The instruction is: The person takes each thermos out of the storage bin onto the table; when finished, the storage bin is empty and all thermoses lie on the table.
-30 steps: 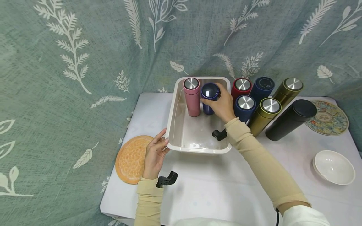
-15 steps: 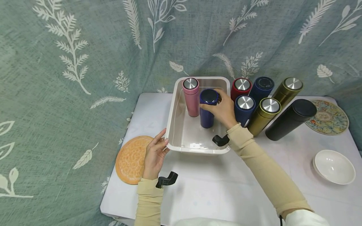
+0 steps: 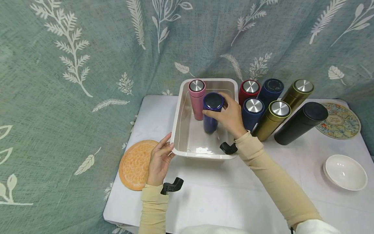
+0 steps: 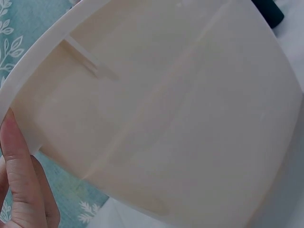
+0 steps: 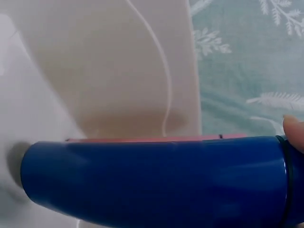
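My right hand (image 3: pixel 232 116) grips a blue thermos flask (image 3: pixel 210 124) near its dark, shiny lid. The flask stands nearly upright inside a white plastic tub (image 3: pixel 204 154). Close behind and left of it is a pink thermos flask (image 3: pixel 198 104) with a silver top. In the right wrist view the blue flask fills the lower part, and only a thin strip of pink shows past it. My left hand (image 3: pixel 158 163) holds the tub by its front left corner. The left wrist view shows the tub's outer wall (image 4: pixel 180 123), with finger and thumb at the rim.
Several thermos flasks crowd the tub's right side: red (image 3: pixel 250 87), blue (image 3: pixel 253 113), gold (image 3: pixel 270 122) and a tall black one (image 3: pixel 301 123). Further right are a patterned round mat (image 3: pixel 339 125) and a white bowl (image 3: pixel 345 172). An orange round mat (image 3: pixel 134 165) lies left.
My right hand has brought the blue flask toward the front of the tub, then slightly left. The left hand stays at the tub's corner.
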Available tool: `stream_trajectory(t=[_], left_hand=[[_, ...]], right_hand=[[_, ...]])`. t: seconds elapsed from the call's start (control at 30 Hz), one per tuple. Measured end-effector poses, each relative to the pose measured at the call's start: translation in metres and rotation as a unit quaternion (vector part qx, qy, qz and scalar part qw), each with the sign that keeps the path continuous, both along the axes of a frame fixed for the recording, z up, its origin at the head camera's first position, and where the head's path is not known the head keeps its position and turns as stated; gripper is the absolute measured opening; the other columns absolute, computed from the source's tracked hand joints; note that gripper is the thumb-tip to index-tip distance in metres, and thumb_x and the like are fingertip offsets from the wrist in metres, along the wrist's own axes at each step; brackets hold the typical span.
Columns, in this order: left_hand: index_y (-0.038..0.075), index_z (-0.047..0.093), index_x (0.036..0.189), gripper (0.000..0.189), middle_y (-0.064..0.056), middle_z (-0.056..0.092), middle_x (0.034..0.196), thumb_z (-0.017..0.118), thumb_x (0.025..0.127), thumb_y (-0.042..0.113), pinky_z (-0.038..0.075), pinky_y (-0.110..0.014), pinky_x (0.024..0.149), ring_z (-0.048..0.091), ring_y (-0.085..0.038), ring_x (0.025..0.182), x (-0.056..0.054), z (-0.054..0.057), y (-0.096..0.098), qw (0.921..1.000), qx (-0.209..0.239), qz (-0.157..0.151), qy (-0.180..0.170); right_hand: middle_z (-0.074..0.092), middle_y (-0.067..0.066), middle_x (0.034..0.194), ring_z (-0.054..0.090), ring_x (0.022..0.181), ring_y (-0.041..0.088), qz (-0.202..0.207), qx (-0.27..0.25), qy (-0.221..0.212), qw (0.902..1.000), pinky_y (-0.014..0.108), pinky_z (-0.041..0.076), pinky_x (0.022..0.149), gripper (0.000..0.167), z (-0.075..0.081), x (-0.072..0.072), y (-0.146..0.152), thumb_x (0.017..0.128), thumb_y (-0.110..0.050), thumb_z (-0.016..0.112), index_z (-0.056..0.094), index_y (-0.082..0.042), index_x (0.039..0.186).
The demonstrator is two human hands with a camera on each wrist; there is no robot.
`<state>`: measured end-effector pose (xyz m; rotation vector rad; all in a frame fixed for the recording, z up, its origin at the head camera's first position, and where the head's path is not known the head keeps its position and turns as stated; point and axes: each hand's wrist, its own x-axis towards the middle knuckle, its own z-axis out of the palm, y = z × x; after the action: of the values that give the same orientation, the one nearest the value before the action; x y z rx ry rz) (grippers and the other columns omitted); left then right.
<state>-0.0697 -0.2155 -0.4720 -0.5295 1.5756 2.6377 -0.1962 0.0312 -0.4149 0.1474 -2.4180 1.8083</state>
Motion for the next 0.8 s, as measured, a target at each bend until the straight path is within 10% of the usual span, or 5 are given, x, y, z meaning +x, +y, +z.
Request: stream_trajectory(t=[0.8], left_hand=[[0.001, 0.048, 0.147, 0.051, 0.003, 0.062, 0.096, 0.054, 0.097, -0.005, 0.057, -0.022, 0.075, 0.066, -0.009, 0.089, -0.001, -0.001, 0.001, 1.0, -0.007, 0.003, -0.001]], right_hand=[[0.071, 0.011, 0.117, 0.067, 0.105, 0.01, 0.013, -0.099, 0.088, 0.991, 0.021, 0.055, 0.096, 0.073, 0.051, 0.043, 0.011, 0.064, -0.009, 0.095, 0.063, -0.008, 0.129]])
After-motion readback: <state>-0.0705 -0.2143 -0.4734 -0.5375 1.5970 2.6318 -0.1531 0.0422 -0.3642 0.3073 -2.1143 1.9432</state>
